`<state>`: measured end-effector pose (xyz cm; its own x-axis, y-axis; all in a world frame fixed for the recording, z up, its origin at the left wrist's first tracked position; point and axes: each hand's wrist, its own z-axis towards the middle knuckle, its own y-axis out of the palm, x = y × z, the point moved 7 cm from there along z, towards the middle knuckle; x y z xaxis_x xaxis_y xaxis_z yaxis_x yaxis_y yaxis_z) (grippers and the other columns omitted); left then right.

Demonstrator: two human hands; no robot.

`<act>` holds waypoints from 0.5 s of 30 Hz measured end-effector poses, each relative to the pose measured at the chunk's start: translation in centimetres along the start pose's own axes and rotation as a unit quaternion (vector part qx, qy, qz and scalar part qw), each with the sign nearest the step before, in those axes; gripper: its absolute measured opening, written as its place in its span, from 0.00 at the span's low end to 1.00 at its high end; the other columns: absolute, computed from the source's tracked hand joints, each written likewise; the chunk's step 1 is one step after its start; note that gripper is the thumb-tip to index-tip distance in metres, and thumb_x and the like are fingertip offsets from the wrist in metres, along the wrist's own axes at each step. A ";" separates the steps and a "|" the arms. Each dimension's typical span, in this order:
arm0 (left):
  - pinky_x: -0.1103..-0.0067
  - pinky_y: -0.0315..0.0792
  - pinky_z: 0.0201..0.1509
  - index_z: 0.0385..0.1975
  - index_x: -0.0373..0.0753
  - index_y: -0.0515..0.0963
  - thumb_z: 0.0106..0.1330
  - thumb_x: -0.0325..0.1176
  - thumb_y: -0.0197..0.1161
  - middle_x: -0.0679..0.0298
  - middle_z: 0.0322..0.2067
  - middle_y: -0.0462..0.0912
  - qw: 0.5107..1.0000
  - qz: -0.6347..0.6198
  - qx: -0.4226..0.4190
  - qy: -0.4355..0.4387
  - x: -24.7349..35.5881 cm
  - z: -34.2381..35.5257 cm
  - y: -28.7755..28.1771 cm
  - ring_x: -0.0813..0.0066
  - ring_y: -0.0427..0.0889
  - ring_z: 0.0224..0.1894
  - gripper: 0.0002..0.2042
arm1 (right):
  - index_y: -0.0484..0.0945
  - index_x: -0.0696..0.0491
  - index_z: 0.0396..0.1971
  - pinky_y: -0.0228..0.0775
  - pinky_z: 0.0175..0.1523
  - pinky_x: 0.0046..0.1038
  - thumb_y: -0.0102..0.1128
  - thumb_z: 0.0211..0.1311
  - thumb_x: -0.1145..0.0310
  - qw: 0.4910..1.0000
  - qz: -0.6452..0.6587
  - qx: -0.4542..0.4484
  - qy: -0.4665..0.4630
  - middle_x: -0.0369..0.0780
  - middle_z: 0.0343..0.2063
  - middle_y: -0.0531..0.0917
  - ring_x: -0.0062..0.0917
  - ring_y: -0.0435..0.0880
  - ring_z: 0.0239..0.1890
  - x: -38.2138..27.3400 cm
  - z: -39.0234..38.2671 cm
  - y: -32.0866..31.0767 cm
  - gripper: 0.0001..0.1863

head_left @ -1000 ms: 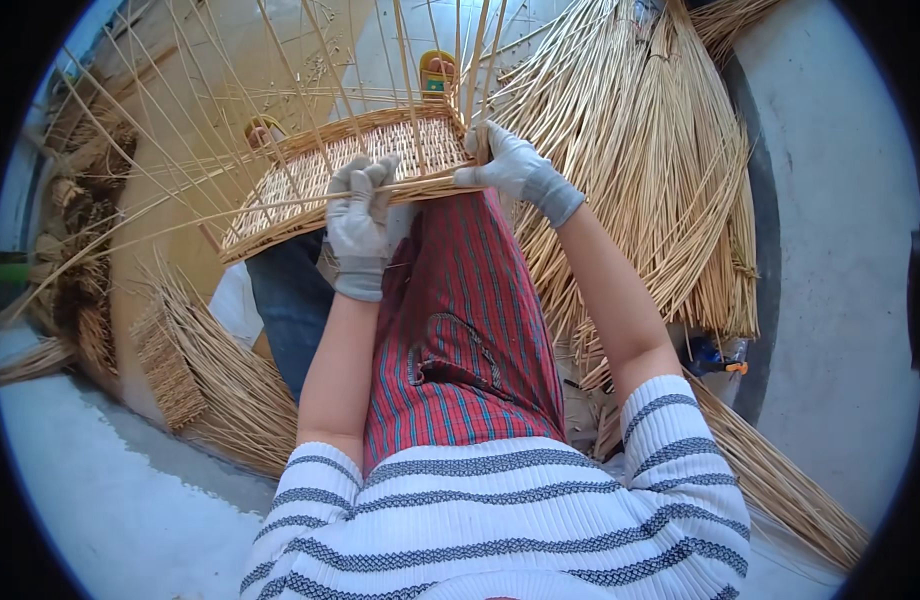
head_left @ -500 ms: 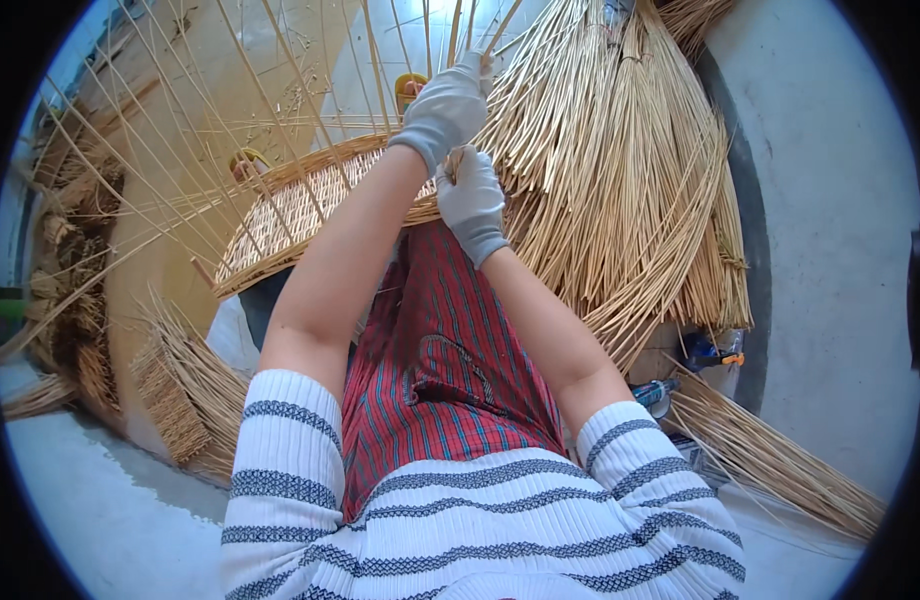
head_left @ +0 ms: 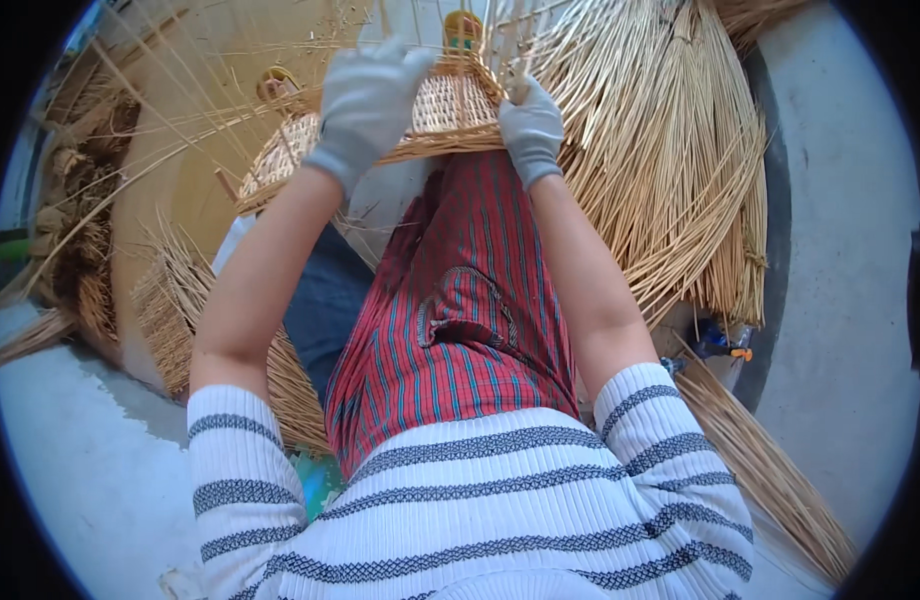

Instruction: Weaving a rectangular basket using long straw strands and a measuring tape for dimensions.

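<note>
A half-woven wicker basket lies across my knees at the far side, its flat base bordered by a braided rim and long thin stakes standing up from it. My left hand, in a pale grey knit glove, is raised over the near rim among the stakes. Its fingertips are turned away and blurred, so whether they grip a stake is hidden. At the basket's right end my right hand, gloved alike, is closed on the rim beside a cluster of upright stakes.
To the right stands a big sheaf of straw-coloured canes. Another bundle lies at lower right near a dark tool with an orange tip. Darker bundles line the left wall. Beyond the basket show two yellow-edged shoes.
My left hand has moved left and nearer, away from the stakes at the right corner. My right hand has shifted up and right to the basket's end. The basket now sits farther up and right.
</note>
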<state>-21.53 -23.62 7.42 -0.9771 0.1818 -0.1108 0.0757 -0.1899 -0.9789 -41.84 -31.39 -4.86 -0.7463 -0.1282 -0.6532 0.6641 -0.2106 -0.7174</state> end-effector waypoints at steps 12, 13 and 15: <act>0.64 0.71 0.70 0.73 0.47 0.75 0.69 0.36 0.67 0.56 0.62 0.85 0.982 -0.164 0.069 -0.060 3.3 -8.1 11.8 0.59 0.81 0.67 0.29 | 0.78 0.43 0.68 0.62 0.70 0.47 0.74 0.63 0.51 0.927 -0.170 -0.074 -0.327 0.37 0.51 0.87 0.35 0.81 0.58 -5.3 -7.0 -1.3 0.34; 0.64 0.71 0.68 0.72 0.47 0.76 0.69 0.37 0.68 0.57 0.62 0.86 0.983 -0.146 0.085 -0.065 3.4 -8.2 12.0 0.60 0.82 0.66 0.29 | 0.79 0.43 0.68 0.62 0.70 0.47 0.73 0.63 0.51 0.927 -0.167 -0.078 -0.327 0.36 0.50 0.87 0.34 0.81 0.59 -5.5 -7.1 -1.2 0.33; 0.65 0.72 0.66 0.71 0.47 0.77 0.68 0.39 0.69 0.58 0.60 0.87 0.985 -0.112 0.113 -0.071 3.6 -8.5 12.1 0.62 0.83 0.64 0.29 | 0.80 0.42 0.67 0.61 0.70 0.46 0.72 0.63 0.52 0.929 -0.161 -0.091 -0.321 0.35 0.48 0.88 0.32 0.81 0.59 -5.7 -7.2 -1.0 0.32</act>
<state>-22.46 -17.04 -6.30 -0.9835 0.1100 0.1438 -0.1750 -0.3727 -0.9113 -37.86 -23.48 -2.16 -0.7426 -0.6502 -0.1606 0.3551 -0.1788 -0.9176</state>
